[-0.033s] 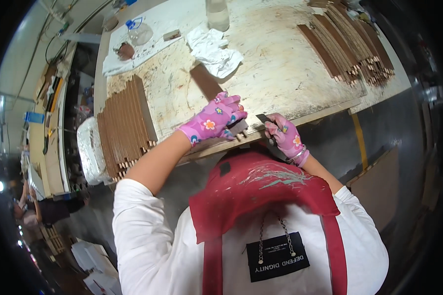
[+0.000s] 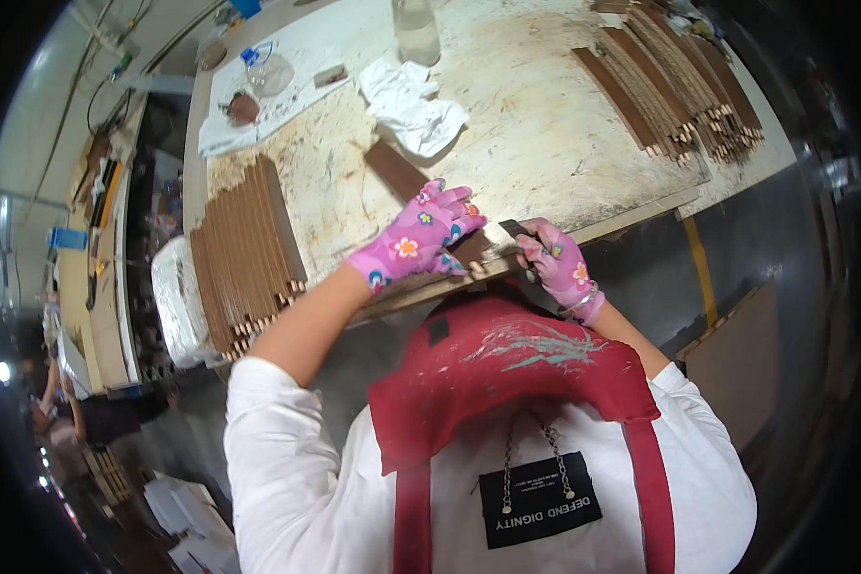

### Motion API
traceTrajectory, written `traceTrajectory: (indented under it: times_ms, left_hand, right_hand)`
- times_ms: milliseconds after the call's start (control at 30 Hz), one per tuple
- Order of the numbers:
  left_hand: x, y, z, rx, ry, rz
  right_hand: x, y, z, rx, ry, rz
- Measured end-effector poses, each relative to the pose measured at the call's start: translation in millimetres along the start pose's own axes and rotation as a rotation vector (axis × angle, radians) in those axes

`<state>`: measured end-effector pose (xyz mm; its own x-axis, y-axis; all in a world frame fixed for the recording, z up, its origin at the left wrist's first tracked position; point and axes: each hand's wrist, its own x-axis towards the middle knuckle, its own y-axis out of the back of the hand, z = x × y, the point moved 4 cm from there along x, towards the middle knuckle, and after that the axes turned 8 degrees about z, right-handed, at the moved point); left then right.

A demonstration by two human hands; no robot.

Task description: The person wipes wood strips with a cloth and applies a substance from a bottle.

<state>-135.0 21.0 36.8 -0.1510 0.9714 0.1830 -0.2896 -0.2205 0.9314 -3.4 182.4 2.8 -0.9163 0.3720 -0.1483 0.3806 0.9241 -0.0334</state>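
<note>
My left hand (image 2: 419, 234), in a pink flowered glove, is pressed over a brown wooden strip (image 2: 394, 169) and grips its near part. Short pale dowels (image 2: 475, 272) stick out of the strip's near end, by the table edge. My right hand (image 2: 553, 254), gloved alike, is closed around a small flat scraper (image 2: 513, 230) with a dark upper part. A bright patch shows at the scraper's tip, against the strip's near end. The fingertips of my right hand are partly hidden behind its knuckles.
Brown strips with dowel ends (image 2: 249, 239) lie side by side at the left; more strips (image 2: 674, 96) are piled at the right. A crumpled white cloth (image 2: 413, 110), a clear bottle (image 2: 417, 33) and a blue-capped jug (image 2: 270, 72) stand farther back. Plastic-wrapped bundle (image 2: 180, 301) at left edge.
The scraper in my right hand has moved left and turned, meeting the strip's near end, and its tip now looks bright. My left hand stays on the strip.
</note>
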Motion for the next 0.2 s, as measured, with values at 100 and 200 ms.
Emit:
traceTrajectory:
  times_ms: [100,200]
  left_hand:
    - [16.6,38.6,22.8,-0.336,0.099,0.272]
    - [6.6,51.6,22.3,-0.657,0.242,0.338]
  right_hand:
    - [-6.0,11.2,-49.8,0.029,0.087,0.088]
    - [-1.4,12.3,-85.2,-0.081,0.117,0.057]
